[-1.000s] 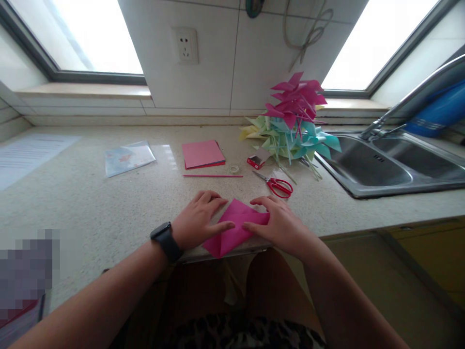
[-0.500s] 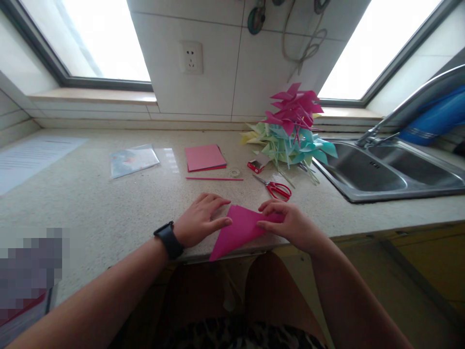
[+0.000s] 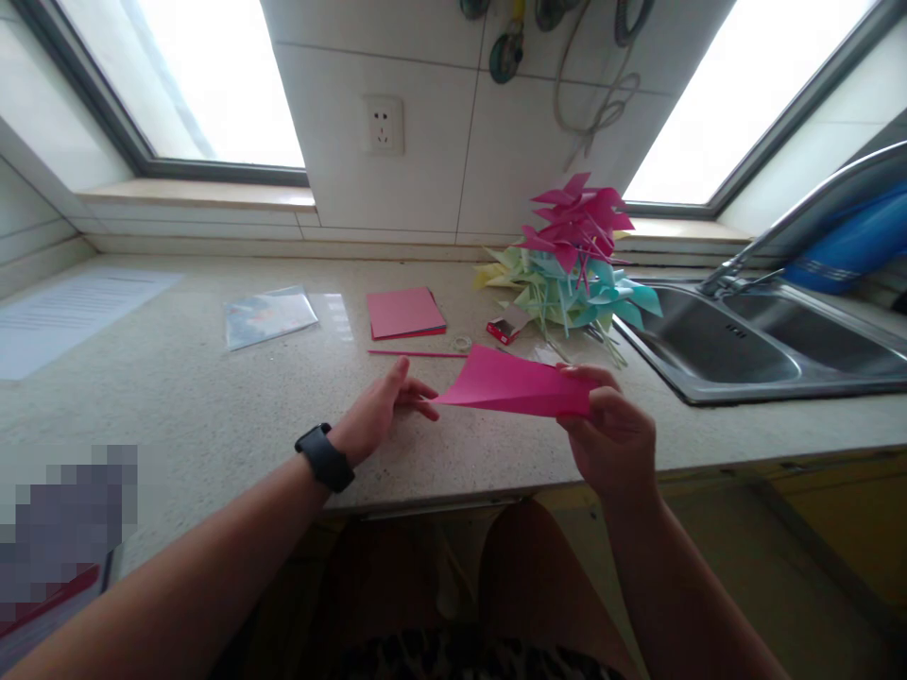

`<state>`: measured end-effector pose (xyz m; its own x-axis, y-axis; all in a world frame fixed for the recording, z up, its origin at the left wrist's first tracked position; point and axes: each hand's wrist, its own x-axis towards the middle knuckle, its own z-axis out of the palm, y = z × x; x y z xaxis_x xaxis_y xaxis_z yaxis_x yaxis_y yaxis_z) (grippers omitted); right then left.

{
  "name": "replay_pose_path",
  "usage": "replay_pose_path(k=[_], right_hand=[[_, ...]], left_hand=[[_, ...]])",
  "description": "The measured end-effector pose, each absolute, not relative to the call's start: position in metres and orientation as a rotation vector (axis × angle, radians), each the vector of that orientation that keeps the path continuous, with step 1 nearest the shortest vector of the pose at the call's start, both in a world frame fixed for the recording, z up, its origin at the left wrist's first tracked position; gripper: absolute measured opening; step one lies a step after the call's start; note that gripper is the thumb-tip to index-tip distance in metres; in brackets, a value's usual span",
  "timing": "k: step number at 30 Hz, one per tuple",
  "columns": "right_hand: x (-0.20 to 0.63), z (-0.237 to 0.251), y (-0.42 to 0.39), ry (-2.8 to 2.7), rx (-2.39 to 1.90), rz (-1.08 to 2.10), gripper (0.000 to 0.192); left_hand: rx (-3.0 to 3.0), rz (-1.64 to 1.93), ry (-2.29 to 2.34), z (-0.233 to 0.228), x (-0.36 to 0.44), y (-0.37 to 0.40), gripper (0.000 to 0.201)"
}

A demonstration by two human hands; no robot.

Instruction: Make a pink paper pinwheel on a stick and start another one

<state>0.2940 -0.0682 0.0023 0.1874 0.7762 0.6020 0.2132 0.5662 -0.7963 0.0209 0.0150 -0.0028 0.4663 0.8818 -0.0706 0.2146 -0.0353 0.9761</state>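
My right hand (image 3: 613, 436) pinches the right end of a folded pink paper triangle (image 3: 514, 385) and holds it lifted above the speckled countertop (image 3: 184, 387). My left hand (image 3: 379, 414), with a black watch on the wrist, hovers just left of the paper's pointed tip, fingers apart and holding nothing. The paper hides the red scissors that lie behind it.
Behind lie a stack of pink paper sheets (image 3: 405, 313), a thin pink stick (image 3: 415, 354), a small tape roll (image 3: 462, 343), a red box (image 3: 503, 330), and a clear plastic bag (image 3: 270, 315). A pile of pink, green and teal paper pinwheels (image 3: 573, 255) stands beside the steel sink (image 3: 758, 345).
My right hand has lifted the pink paper off the countertop edge and up. My left hand has let go of it and opened.
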Motion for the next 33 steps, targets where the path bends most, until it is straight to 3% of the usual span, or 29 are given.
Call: replay_pose_path(k=[3, 8, 13, 24, 33], right_hand=[[0.287, 0.001, -0.075, -1.440, -0.910, 0.486, 0.013], [0.284, -0.013, -0.079, -1.647, -1.003, 0.525, 0.008], [0.287, -0.012, -0.076, -1.829, -1.134, 0.441, 0.007], [0.276, 0.013, -0.036, -1.921, -1.230, 0.716, 0.013], [0.269, 0.016, 0.002, -2.053, -1.146, 0.794, 0.025]], left_hand=[[1.430, 0.631, 0.897, 0.004, 0.023, 0.013, 0.088], [1.343, 0.613, 0.847, 0.003, 0.024, 0.010, 0.041], [1.302, 0.620, 0.795, 0.000, 0.024, 0.007, 0.031], [1.191, 0.587, 0.720, 0.005, 0.021, 0.007, 0.036], [1.331, 0.559, 0.661, 0.004, 0.015, 0.018, 0.062]])
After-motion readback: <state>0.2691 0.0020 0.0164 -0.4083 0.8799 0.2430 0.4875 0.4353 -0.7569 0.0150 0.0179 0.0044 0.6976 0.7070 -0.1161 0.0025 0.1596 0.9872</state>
